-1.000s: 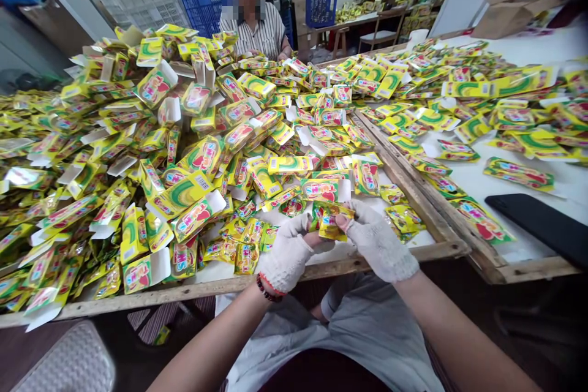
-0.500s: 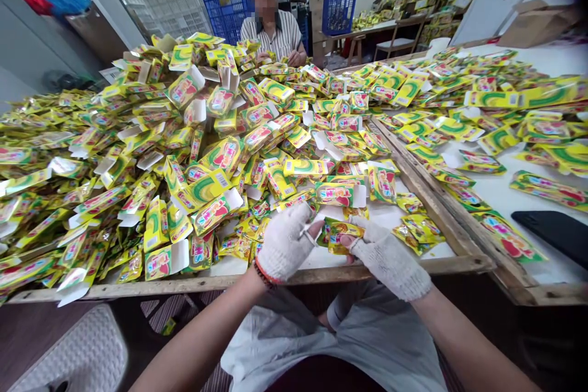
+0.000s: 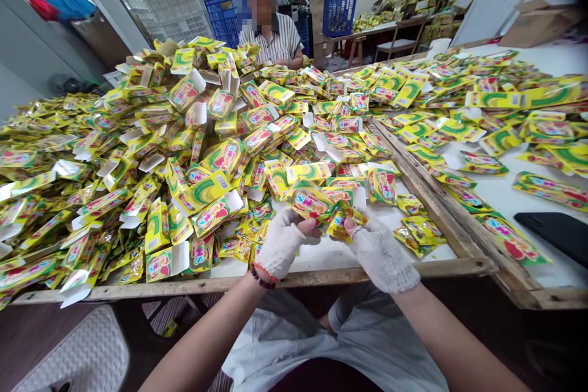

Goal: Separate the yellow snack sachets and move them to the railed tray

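Observation:
My left hand [image 3: 281, 246], in a white fingerless-style glove, is closed round a small yellow-and-green carton [image 3: 307, 197] with pink and blue lettering. Facing it, my right hand [image 3: 384, 252], gloved the same way, pinches a shiny yellow packet [image 3: 338, 228] between thumb and fingers. The packet lies against the carton's right end; whether part of it is inside, I cannot tell. Both hands are just above the table's near edge. More small yellow packets [image 3: 420, 229] lie right of my right hand.
A high heap of cartons [image 3: 197, 135], many with open flaps, fills the left and middle. Wooden strips [image 3: 413, 184] divide the white tabletop. A black phone [image 3: 551, 229] lies at the right. Across the table sits a person [image 3: 280, 37], with blue baskets [image 3: 339, 13] behind.
My left hand has taken hold of a carton, which is now raised between my hands. The packet in my right hand has met the carton's end. The person opposite has leaned left and down.

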Available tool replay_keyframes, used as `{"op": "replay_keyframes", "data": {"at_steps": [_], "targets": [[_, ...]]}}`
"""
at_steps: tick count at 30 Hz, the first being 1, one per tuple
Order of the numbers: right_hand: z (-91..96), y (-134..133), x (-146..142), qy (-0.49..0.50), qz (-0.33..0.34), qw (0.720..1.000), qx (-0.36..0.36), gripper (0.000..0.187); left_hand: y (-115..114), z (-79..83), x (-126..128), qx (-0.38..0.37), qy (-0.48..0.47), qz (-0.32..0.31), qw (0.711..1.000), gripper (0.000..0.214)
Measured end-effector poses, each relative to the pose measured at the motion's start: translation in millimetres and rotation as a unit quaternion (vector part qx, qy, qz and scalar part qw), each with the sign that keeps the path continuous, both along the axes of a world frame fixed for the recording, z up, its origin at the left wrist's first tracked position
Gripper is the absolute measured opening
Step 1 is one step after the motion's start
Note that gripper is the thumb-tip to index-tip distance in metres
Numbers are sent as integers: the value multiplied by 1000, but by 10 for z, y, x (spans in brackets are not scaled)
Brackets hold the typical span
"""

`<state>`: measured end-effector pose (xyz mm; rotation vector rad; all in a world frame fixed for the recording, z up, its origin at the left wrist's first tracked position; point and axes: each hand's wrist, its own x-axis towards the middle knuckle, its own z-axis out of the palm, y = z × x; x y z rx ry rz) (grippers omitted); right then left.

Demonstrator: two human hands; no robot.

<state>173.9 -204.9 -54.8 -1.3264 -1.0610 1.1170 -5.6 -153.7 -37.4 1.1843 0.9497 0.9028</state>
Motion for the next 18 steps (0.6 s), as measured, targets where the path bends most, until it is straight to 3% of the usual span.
{"op": "replay_keyframes", "data": {"at_steps": [1,3,4,6,8,9,11,14,18], "targets": [[30,7,-1,0,6,1000,1,49,-31,32,-16,34,18,7,999,47],[92,8,36,-55,16,998,-3,44,-48,140,-102,181,112,56,975,61],[121,3,66,-97,25,995,0,42,-42,205,-157,272,182,76,942,72],[164,-10,127,-169,46,984,12,38,-22,315,-249,418,336,56,842,88],[188,-22,160,-198,68,978,23,39,-12,360,-277,485,447,-41,750,82],[193,-27,163,-195,77,978,24,39,-13,352,-267,491,477,-85,724,74],[187,-37,153,-170,73,983,19,38,-22,290,-219,469,503,-124,715,58],[136,-55,147,-150,16,989,7,39,-49,174,-152,430,505,-84,744,49],[65,-69,217,-259,-8,966,20,41,-91,126,-128,426,515,-63,741,47]]}}
